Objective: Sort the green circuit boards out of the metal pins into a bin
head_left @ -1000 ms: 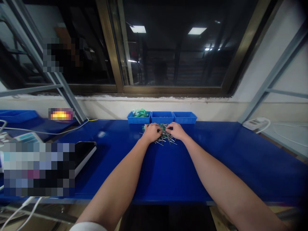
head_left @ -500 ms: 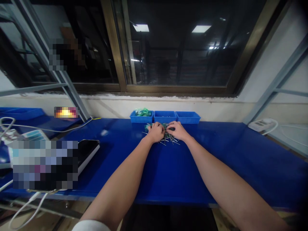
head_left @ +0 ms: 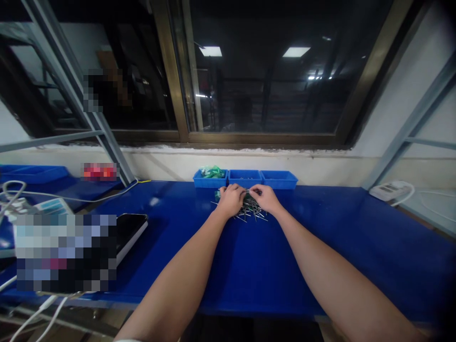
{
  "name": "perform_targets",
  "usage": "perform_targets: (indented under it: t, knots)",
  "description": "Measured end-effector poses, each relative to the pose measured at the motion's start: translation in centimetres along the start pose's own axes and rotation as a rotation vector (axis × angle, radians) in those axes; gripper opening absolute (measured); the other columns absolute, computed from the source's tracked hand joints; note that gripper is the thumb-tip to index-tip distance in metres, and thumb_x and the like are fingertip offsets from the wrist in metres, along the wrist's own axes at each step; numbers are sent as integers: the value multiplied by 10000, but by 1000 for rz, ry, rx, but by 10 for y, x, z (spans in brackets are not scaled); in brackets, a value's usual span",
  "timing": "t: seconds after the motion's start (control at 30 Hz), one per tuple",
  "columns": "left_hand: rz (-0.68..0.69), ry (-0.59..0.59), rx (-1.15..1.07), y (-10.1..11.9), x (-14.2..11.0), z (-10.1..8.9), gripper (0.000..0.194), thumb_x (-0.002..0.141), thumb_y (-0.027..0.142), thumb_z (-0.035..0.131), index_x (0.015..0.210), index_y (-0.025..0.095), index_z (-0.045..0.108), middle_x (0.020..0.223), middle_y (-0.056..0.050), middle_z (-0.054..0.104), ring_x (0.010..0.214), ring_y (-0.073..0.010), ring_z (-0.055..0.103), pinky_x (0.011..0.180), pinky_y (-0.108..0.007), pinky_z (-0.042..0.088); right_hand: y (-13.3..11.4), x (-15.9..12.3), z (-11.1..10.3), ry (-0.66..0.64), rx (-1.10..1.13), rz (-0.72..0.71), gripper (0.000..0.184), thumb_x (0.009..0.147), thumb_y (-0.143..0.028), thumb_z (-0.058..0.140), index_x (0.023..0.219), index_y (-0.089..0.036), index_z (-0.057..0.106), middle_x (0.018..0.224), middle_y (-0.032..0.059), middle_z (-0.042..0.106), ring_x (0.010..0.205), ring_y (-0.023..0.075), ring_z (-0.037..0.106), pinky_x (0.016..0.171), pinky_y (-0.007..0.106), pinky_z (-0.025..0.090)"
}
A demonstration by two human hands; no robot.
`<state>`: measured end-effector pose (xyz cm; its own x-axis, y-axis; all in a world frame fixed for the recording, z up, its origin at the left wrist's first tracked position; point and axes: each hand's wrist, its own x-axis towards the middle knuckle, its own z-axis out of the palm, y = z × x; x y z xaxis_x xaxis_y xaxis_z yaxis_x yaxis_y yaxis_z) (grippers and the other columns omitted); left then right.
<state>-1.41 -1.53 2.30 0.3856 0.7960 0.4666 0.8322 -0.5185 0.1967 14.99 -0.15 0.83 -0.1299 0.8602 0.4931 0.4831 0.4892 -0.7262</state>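
Note:
A loose pile of thin silver metal rods, with some green bits among it, lies on the blue tabletop. Over its left side is my left hand, fingers curled and bent down into the pile. My right hand faces it from the right, thumb and fingertips pinched together at the pile's far side. The fingertips of both hands almost meet. Whatever sits between them is too small and too covered to make out.
Behind the pile stand three blue bins: the left bin holds green plastic packets, the middle bin small pale pieces, and the right bin is beside them. A tablet-like device with cables lies left. A white power strip sits right.
The view has tilted up slightly, so everything sits a little lower. Both hands stay at the pile, with the right fingers shifted slightly at its far side.

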Motion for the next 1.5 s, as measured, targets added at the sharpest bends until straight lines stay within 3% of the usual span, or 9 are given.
perform_targets:
  t: [0.17, 0.3, 0.57, 0.67, 0.77, 0.83, 1.07, 1.23, 1.5]
  knots:
    - [-7, -17, -3, 1, 0, -2, 275, 902, 271, 355, 958, 246, 622, 1026, -44, 603, 1019, -192, 496, 874, -398, 280, -2, 0, -1, -19, 229, 47, 183, 641, -347, 612, 695, -175, 647, 664, 17, 635, 636, 153, 559, 636, 287, 435]
    - [-2, 15, -38, 3, -1, -3, 275, 879, 370, 396, 1016, 254, 605, 1067, -46, 595, 1050, -211, 488, 902, -415, 272, -1, -1, -6, 32, 285, 126, 236, 654, -409, 591, 622, -181, 642, 573, 12, 613, 564, 151, 542, 572, 275, 417]
    - [-69, 71, -36, 0, 0, -3, 259, 849, 337, 424, 1030, 235, 579, 1088, -51, 601, 1055, -216, 497, 901, -413, 289, 2, 1, -10, 186, 153, 195, 346, 689, -451, 559, 472, -182, 563, 429, -7, 515, 470, 136, 493, 540, 275, 394]
    - [-85, 46, -23, -1, 0, -3, 250, 846, 313, 424, 1024, 237, 583, 1096, -56, 599, 1065, -224, 493, 905, -416, 291, -2, 4, -14, 224, 228, 148, 271, 679, -425, 567, 690, -175, 671, 662, 27, 659, 650, 172, 582, 635, 290, 431]
    - [-86, 27, -22, 0, 1, -3, 251, 849, 299, 418, 1033, 244, 582, 1118, -57, 590, 1079, -225, 487, 917, -421, 289, -4, 6, -16, 140, 365, 149, 489, 654, -368, 598, 1122, -228, 604, 1076, 56, 650, 908, 210, 597, 741, 316, 444]
    - [-88, 20, -22, 0, 1, -4, 255, 848, 301, 422, 1041, 246, 579, 1127, -56, 586, 1084, -228, 484, 917, -423, 295, -2, 6, -16, 89, 385, 198, 566, 648, -348, 614, 1199, -235, 552, 1105, 66, 640, 945, 217, 596, 789, 338, 442]
    - [-62, -27, -11, -4, 1, 0, 273, 829, 320, 445, 1045, 247, 595, 1121, -63, 586, 1090, -244, 484, 906, -421, 319, 14, 9, -9, 161, 131, 220, 227, 684, -358, 587, 800, -194, 693, 867, 50, 699, 855, 218, 622, 810, 362, 452]
    - [-11, -83, -28, -6, 0, 2, 265, 808, 293, 451, 1000, 253, 630, 1107, -50, 599, 1075, -239, 499, 913, -427, 320, 13, 6, -11, 164, -45, 214, 168, 684, -255, 560, 773, -206, 694, 794, 35, 697, 789, 203, 628, 769, 335, 459]
    - [27, -90, -46, -11, 0, 6, 238, 798, 317, 471, 946, 253, 647, 1085, -41, 603, 1066, -243, 509, 900, -436, 338, 6, 3, -7, 5, -307, 68, 118, 661, -244, 601, 697, -203, 705, 770, 47, 692, 753, 203, 610, 744, 312, 438]
